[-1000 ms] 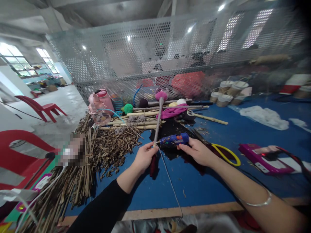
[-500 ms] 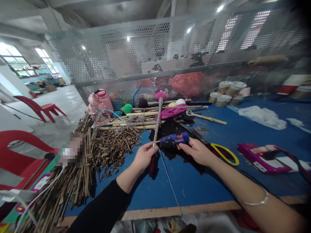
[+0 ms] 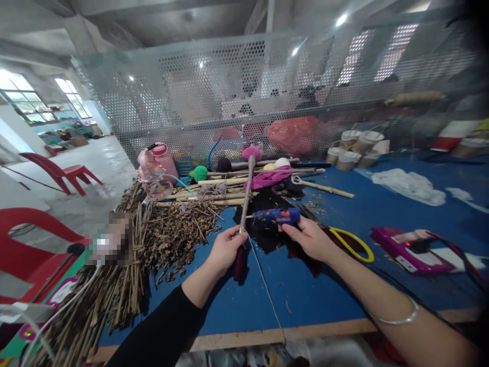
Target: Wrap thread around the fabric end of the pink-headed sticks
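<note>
Between its thumb and fingers, my left hand [image 3: 226,250] grips a stick [image 3: 248,188] wrapped in greyish yarn, tilted upright with a pink knob at its top. Dark red material hangs below that hand. A thin grey strand of yarn [image 3: 267,288] runs from the grip down to the table's front edge. My right hand [image 3: 311,238] is closed round a blue hot glue gun [image 3: 277,216], whose nozzle points left at the stick just above my left fingers. Whether the nozzle touches the yarn I cannot tell. Black cloth [image 3: 267,237] lies beneath the glue gun.
Dried stalks [image 3: 130,275] cover the table's left side. Bamboo sticks [image 3: 229,196], a green yarn ball [image 3: 200,173] and a pink bottle [image 3: 166,160] lie behind. Yellow-handled scissors [image 3: 353,244], a purple power unit [image 3: 412,252] and white stuffing [image 3: 408,186] are at right. A perforated metal screen [image 3: 183,97] stands behind.
The glue gun has tipped to nearly level, its nozzle now slightly higher along the stick. My left hand keeps its grip in about the same place.
</note>
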The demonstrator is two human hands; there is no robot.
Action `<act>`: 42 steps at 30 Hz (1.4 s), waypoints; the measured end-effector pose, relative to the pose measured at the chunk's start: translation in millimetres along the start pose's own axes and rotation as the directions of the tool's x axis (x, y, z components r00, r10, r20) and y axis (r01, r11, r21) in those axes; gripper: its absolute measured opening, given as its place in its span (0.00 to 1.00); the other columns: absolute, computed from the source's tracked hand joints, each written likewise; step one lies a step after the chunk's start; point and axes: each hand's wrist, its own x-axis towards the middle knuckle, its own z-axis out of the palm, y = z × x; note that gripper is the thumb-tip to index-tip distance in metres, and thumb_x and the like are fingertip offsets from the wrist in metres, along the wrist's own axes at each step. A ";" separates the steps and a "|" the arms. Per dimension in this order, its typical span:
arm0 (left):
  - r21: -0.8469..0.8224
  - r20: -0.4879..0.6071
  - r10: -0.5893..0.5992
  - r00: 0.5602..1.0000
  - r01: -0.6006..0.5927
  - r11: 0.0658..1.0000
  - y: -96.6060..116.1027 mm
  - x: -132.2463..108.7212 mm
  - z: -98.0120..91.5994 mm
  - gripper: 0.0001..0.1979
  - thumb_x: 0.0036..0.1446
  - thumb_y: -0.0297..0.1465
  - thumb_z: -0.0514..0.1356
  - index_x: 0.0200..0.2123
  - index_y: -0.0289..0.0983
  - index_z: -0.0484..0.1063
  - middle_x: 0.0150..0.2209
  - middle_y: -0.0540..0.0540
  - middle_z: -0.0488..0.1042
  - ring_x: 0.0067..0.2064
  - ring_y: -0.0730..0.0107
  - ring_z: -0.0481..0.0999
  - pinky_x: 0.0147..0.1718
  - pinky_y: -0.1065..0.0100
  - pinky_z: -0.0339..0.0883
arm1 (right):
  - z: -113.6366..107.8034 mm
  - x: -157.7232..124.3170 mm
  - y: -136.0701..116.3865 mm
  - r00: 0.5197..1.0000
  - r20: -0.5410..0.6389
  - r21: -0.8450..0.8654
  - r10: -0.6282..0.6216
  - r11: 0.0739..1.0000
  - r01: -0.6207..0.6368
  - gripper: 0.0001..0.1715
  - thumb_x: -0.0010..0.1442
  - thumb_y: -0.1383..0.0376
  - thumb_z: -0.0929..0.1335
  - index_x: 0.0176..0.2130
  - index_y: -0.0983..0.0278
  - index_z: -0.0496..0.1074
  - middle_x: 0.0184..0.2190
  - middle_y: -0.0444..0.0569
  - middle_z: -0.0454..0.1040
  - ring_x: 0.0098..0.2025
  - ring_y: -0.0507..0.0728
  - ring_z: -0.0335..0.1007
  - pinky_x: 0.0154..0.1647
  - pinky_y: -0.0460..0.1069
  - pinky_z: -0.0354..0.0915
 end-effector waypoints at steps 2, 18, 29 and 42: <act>-0.008 0.003 0.006 1.000 -0.006 1.000 -1.4 0.8 -0.5 0.28 0.39 0.42 0.65 0.43 0.32 0.73 0.17 0.56 0.60 0.17 0.83 0.54 0.16 0.76 0.45 | -7.3 0.7 2.5 0.994 -0.109 -0.055 0.007 0.998 -0.013 0.20 0.57 0.56 0.62 0.46 0.64 0.68 0.39 0.52 0.74 0.41 0.61 0.69 0.44 0.53 0.64; 0.017 0.017 0.006 1.000 -0.006 1.000 2.0 -1.3 1.0 0.26 0.40 0.42 0.64 0.42 0.33 0.73 0.14 0.57 0.58 0.15 0.83 0.52 0.15 0.77 0.44 | -103.8 46.8 135.9 0.719 -0.478 -0.554 0.504 0.462 -0.692 0.23 0.55 0.57 0.62 0.45 0.69 0.67 0.44 0.71 0.68 0.43 0.72 0.66 0.36 0.61 0.59; 0.145 -0.025 0.092 0.995 -0.088 0.986 -0.4 2.1 -3.6 0.22 0.45 0.38 0.61 0.42 0.30 0.73 0.16 0.55 0.60 0.17 0.82 0.54 0.16 0.77 0.45 | -1.3 47.3 -6.0 0.917 -0.024 0.101 0.399 0.913 -0.395 0.25 0.52 0.63 0.65 0.50 0.66 0.61 0.45 0.57 0.67 0.42 0.58 0.67 0.41 0.51 0.64; 0.259 -0.042 0.175 0.984 -0.158 0.953 1.0 3.6 -7.4 0.15 0.49 0.33 0.58 0.39 0.30 0.73 0.15 0.55 0.59 0.16 0.82 0.53 0.15 0.77 0.45 | 38.1 31.3 -42.5 0.794 0.346 0.473 0.500 0.638 -0.608 0.13 0.50 0.57 0.66 0.30 0.65 0.67 0.12 0.33 0.48 0.13 0.44 0.37 0.14 0.43 0.34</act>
